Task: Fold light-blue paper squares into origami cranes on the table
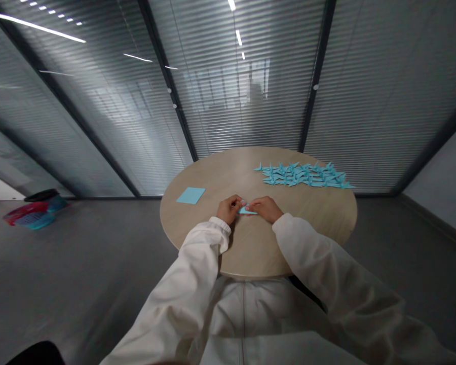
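Paper in play over the round wooden table (213,175): a small folded piece of light blue paper (248,211) sits right between the two hands, one pointed end poking out to the right. Left hand (228,209) is curled closed, its fingertips pinching the paper's left end. Right hand (262,208) comes in low over the other end, fingers laid across it — pressing or truly gripping, can't tell from this angle. Both white sleeves (182,284) reach in from the bottom of the view. Over to the left, a flat square sheet of the same blue (190,195) lies on the tabletop, unfolded. Farther up and to the right, a big cluster of folded paper cranes (304,175) spreads in tight rows, wings overlapping, well apart from the hands. Beyond the table stands a glass wall with slatted blinds (380,86) — and on the grey floor at left, a red and teal heap (34,215), too unclear to name.
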Demonstrator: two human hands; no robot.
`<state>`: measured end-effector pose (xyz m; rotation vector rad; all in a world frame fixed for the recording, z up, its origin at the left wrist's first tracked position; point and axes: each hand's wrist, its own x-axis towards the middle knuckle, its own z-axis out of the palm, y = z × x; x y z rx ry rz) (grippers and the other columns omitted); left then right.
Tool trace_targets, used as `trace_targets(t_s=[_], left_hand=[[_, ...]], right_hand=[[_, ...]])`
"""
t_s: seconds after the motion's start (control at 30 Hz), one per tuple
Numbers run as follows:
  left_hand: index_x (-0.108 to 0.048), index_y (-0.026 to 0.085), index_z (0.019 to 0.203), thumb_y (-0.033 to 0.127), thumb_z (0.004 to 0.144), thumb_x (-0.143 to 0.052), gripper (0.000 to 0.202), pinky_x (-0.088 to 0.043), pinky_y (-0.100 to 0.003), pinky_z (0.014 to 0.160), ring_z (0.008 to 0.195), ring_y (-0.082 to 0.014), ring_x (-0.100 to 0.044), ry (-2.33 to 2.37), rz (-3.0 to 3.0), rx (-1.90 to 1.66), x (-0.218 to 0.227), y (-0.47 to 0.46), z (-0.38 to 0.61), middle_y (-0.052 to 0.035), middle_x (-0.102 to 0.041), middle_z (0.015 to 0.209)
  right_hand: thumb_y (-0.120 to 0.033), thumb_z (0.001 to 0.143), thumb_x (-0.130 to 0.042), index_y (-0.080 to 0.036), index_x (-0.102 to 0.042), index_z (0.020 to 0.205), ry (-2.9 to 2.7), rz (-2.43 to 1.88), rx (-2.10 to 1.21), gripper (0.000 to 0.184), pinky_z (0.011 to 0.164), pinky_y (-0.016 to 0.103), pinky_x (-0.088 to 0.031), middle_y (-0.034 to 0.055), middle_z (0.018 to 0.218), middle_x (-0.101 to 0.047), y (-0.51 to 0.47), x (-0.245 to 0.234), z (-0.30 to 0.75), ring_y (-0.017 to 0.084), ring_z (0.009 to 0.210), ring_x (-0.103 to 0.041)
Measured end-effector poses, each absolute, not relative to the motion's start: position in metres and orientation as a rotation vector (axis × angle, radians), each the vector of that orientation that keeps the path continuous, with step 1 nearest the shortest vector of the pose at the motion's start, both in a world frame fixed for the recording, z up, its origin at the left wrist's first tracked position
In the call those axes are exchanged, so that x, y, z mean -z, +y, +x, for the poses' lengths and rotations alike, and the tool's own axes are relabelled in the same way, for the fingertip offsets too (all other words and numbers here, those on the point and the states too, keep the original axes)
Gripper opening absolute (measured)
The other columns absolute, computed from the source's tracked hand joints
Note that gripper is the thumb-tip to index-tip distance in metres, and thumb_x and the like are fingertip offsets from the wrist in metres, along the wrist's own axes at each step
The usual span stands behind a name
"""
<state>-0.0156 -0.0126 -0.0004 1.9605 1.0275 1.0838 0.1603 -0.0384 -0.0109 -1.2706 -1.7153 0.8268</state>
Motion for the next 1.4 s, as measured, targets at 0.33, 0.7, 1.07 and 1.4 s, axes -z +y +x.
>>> trace_targets(t_s=[0.33,0.7,1.07,1.4], left_hand=[[-0.055,0.014,0.074,0.041,0.062,-0.070,0.033,-0.042,-0.023,0.047,0.046,-0.0116,-0.055,0.967,1.706,-1.023,0.0029,-0.0115,-0.0129,0.0002,-0.062,0.060],[-0.059,0.013,0.072,0.042,0.060,-0.073,0.035,-0.046,-0.024,0.050,0.047,-0.0119,-0.057,0.985,1.586,-1.021,0.0011,-0.0129,-0.0137,-0.0024,-0.064,0.057],[-0.063,0.011,0.074,0.045,0.057,-0.074,0.039,-0.051,-0.029,0.058,0.054,-0.0155,-0.062,0.989,1.376,-1.129,-0.0032,-0.0127,-0.0139,-0.0024,-0.065,0.057],[-0.063,0.010,0.076,0.044,0.057,-0.075,0.041,-0.053,-0.031,0.061,0.061,-0.0188,-0.066,0.932,1.291,-1.150,-0.0037,-0.0105,-0.0148,-0.0040,-0.067,0.063]], right_hand=[[-0.031,0.080,-0.055,-0.018,-0.069,0.074,-1.707,-1.284,-0.754,0.020,0.065,0.022,-0.046,0.0035,0.071,-0.072,-0.0387,0.0054,0.1610,0.016,0.069,-0.066],[-0.029,0.083,-0.051,-0.019,-0.066,0.075,-1.732,-1.349,-0.576,0.019,0.063,0.021,-0.042,0.0018,0.069,-0.070,-0.0419,0.0044,0.1574,0.013,0.065,-0.062],[-0.028,0.084,-0.050,-0.019,-0.064,0.077,-1.660,-1.347,-0.606,0.019,0.064,0.022,-0.041,0.0016,0.067,-0.069,-0.0446,0.0019,0.1559,0.014,0.065,-0.062],[-0.030,0.084,-0.048,-0.020,-0.063,0.077,-1.621,-1.386,-0.581,0.019,0.064,0.023,-0.040,0.0011,0.066,-0.068,-0.0438,0.0014,0.1573,0.014,0.065,-0.060]])
